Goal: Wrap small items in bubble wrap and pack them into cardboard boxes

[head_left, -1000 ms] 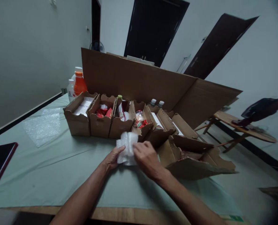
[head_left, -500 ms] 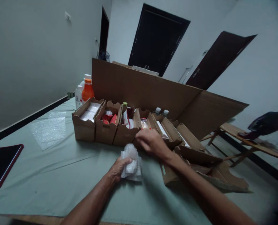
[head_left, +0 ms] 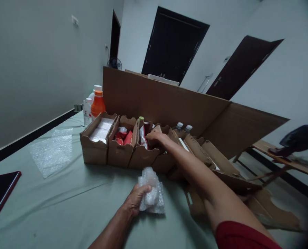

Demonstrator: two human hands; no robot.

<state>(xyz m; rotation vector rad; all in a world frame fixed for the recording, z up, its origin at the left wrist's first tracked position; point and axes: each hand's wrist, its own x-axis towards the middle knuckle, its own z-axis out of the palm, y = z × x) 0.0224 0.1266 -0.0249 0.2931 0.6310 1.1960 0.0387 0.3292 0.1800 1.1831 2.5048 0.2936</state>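
Near us, our left hand (head_left: 137, 200) pinches bubble wrap (head_left: 156, 196). Our right hand (head_left: 156, 136) is at the far boxes (head_left: 143, 158); we can't tell if its fingers hold anything.

Right hand (head_left: 156, 135): a second earlier on the bubble-wrap bundle (head_left: 152, 192); I had since sent it forward, far, to the third and fourth cardboard boxes (head_left: 143, 157) from the left. Bundle: formerly between both hands, then in my left hand (head_left: 138, 197) alone. Red sleeve (head_left: 243, 237): newly in view, near right.
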